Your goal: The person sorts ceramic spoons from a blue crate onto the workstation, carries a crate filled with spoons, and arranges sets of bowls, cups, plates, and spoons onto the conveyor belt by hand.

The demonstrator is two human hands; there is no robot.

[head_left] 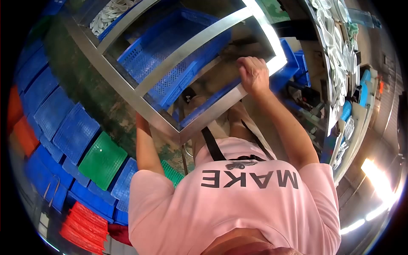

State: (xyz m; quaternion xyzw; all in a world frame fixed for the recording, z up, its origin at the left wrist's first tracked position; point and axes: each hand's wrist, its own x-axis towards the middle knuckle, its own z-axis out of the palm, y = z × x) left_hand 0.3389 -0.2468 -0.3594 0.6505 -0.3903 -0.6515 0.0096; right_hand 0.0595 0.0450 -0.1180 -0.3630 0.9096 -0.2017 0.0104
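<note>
A rectangular metal frame (144, 85) with crossbars, like the top of a rack or trolley, stands in front of me. My right hand (255, 75) is closed over its near bar toward the right corner, fingers curled. My left forearm (146, 146) reaches up to the frame's left bar and passes beneath it; the left hand itself is hidden there. Below the bars, inside the frame, lies a blue perforated plastic crate (157, 70).
Stacked blue crates (76, 131), a green crate (103, 160) and red crates (85, 227) line the left side. White spoon-like pieces (111, 16) lie at the upper left. More white pieces (333, 46) cover a long bench at the right. Lit lamps (378, 180) show at the lower right.
</note>
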